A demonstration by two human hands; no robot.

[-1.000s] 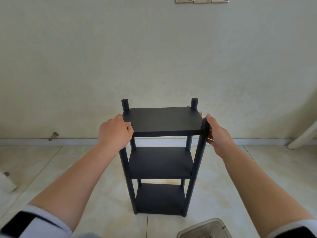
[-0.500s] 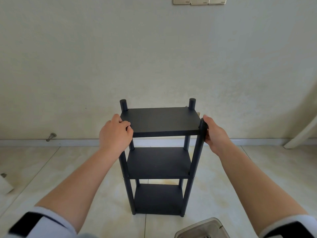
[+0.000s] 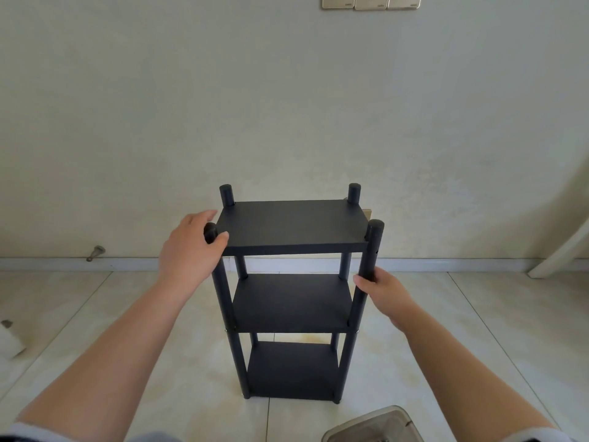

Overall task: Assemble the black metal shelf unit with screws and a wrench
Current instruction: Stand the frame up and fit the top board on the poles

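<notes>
The black metal shelf unit (image 3: 291,229) stands upright on the tiled floor near the wall, with three boards and a round post at each corner. My left hand (image 3: 188,247) curls around the top of the front left post, thumb against the top board's corner. My right hand (image 3: 384,290) grips the front right post below the top board, thumb in front of it. No screws or wrench show.
A clear plastic container (image 3: 373,424) sits on the floor at the bottom edge, right of centre. A door stop (image 3: 95,252) sticks out of the skirting at left. A white object (image 3: 11,341) lies at the far left. A white slanted bar (image 3: 561,250) leans at right.
My right hand has slid down from the top of the front right post to below the top board. My left hand has loosened at the front left post, its fingers more extended.
</notes>
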